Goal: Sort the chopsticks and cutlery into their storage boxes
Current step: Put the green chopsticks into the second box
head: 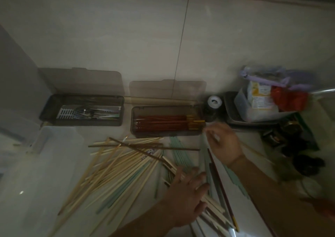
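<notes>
Sorting stage: judging by how things lie, roughly the first part is done; one colour is boxed and most of the chopsticks are loose on the bench.
Right hand [223, 143]: centre right of the frame, beside the right end of the chopstick box; fingers curled, seemingly pinching a thin pale stick, though blur leaves that uncertain.
Left hand [188, 191]: lower centre, fingers spread and laid flat over the near end of the loose pile, holding nothing.
Loose pile [126, 166]: lower centre, a crossed heap of pale wooden, green and a few dark chopsticks; this is what is left to sort.
Dark red chopstick [220, 186]: lies alone, slanting from between the hands to the lower right.
Chopstick box [167, 121]: centre of the frame, lid up against the wall, holding a neat row of red chopsticks with gold tips.
Cutlery box [82, 110]: centre left, lid up, with metal spoons and forks on a slotted insert; I see no loose cutlery outside it.
Bench [108, 133]: pale, smooth, dimly lit.
Room: tiled wall [145, 37] fills the upper frame; clutter of bags and containers [268, 99] at the centre right; a clear tub [54, 140] at the left.
</notes>
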Motion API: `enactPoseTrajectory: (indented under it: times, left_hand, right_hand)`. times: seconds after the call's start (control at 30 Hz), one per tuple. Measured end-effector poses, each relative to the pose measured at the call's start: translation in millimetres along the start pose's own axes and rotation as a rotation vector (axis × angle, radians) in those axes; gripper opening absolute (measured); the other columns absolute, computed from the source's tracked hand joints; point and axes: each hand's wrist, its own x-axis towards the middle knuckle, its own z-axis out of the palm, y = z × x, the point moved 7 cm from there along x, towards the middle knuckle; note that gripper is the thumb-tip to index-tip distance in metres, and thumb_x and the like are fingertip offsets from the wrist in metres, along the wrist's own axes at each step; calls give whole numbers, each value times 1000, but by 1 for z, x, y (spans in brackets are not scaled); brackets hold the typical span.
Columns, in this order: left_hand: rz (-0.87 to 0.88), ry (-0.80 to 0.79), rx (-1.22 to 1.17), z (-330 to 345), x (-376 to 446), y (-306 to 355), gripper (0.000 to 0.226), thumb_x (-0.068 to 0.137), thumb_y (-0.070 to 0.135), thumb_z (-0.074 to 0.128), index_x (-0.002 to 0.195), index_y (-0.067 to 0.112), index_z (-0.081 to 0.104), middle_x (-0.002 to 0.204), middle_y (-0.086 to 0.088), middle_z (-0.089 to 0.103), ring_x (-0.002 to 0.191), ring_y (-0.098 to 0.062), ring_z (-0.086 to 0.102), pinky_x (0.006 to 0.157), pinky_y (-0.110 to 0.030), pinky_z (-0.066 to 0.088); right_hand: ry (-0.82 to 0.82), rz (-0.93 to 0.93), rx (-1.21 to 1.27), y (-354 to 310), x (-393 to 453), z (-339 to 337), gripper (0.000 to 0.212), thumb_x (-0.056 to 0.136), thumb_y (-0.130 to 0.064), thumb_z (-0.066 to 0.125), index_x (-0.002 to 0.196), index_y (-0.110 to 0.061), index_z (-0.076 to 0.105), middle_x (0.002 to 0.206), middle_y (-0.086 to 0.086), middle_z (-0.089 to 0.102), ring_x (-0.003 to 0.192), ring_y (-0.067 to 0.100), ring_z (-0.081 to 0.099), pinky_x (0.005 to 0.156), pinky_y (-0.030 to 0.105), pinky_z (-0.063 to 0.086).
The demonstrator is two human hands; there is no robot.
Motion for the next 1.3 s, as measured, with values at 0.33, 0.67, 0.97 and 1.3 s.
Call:
enactPoseTrajectory:
  times: [0.33,0.67,0.97,1.3]
  left_hand:
    - [154,-17,-6,20,-2,37,46,80,56,48,121,35,48,130,7,49,125,-20,48,104,-62,34]
    - [139,0,-78,24,-12,36,39,88,54,46,121,33,48,134,7,45,131,-19,40,113,-57,14]
    - [160,34,-97,19,-20,35,37,86,55,49,118,35,50,138,9,44,136,-17,35,111,-54,9]
    - [95,-40,-91,19,-9,34,70,72,65,51,135,32,45,121,16,58,124,-10,50,107,-51,34]
  right_hand:
    - [-312,320,-181,44,-193,7,21,79,-36,52,86,-31,71,82,-12,65,71,12,63,60,18,46]
    - [-311,404,-359,37,-195,-19,4,76,-25,70,78,-25,72,87,-3,67,70,23,65,47,31,52]
    - [-416,813,-432,25,-213,-3,22,93,-49,47,108,-39,59,109,-13,54,104,10,51,76,25,48]
    - [-468,945,-275,20,-205,-9,11,88,-40,52,97,-33,54,105,-8,60,97,12,57,84,26,46]
